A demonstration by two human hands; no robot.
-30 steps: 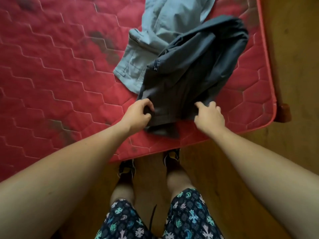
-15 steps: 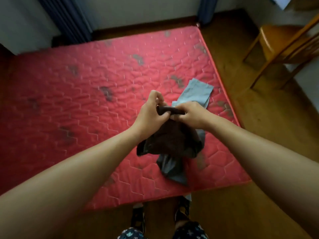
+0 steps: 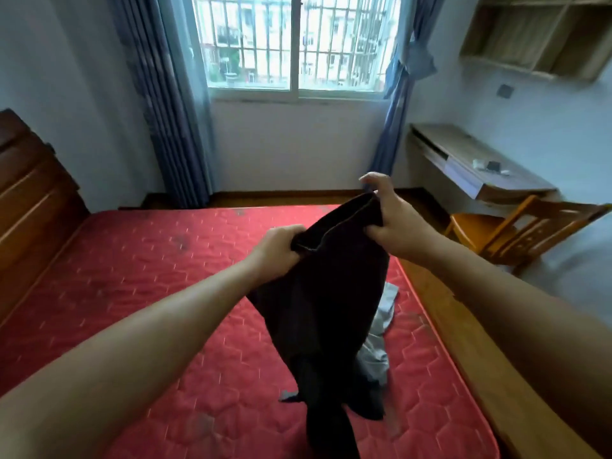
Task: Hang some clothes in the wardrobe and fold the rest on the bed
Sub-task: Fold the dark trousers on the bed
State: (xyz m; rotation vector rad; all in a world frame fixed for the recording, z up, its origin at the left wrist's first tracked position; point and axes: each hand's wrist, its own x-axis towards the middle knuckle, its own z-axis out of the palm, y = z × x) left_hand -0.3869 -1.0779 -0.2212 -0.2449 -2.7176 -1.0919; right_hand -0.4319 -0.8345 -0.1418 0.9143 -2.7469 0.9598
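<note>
In the centre of the frame a dark pair of trousers (image 3: 324, 313) hangs in the air above the red quilted mattress (image 3: 139, 293), held up by its top edge. The left hand (image 3: 280, 248) is clenched on the lower-left end of that edge, and the right hand (image 3: 387, 220) pinches the higher right end between thumb and fingers, forefinger lifted clear. The cloth drops straight and folds on itself, its lowest part trailing toward the bottom edge of the frame, so it looks soft, limp and fairly light, with no stiffness to keep a shape. The seamed band at the top appears the firmest part and the sensible place to grip: one hand at each end would let the legs fall even. Slack between the hands will sag. A pale grey-blue garment (image 3: 381, 339) lies crumpled on the mattress just behind the hanging cloth, lower right of centre.
</note>
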